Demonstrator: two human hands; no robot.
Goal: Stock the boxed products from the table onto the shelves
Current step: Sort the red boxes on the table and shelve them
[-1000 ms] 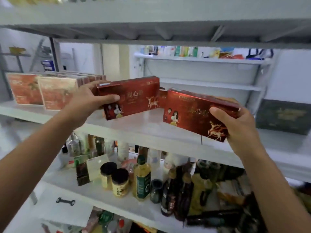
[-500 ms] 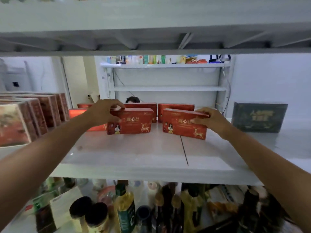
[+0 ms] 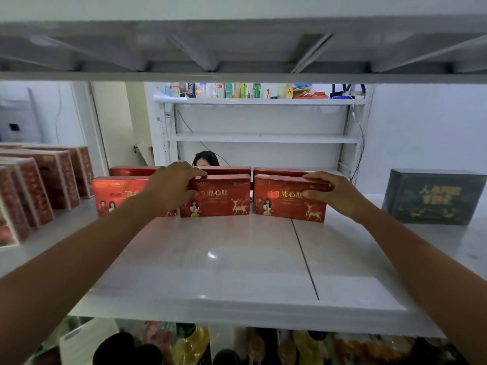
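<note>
On the white shelf board, left of the dark green rectangular carton, the right hand grasps the nearer red deer-printed cardboard box and the left hand the farther red box, both upright, fingers over top edges, evidently to square the front row.

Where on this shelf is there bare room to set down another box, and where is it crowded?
Free: the wide front strip of the shelf, before the red boxes; also the gap between the red box held by the right hand and the dark green box. Crowded: the back, two rows of red boxes, and the left end, packed with patterned boxes.
</note>
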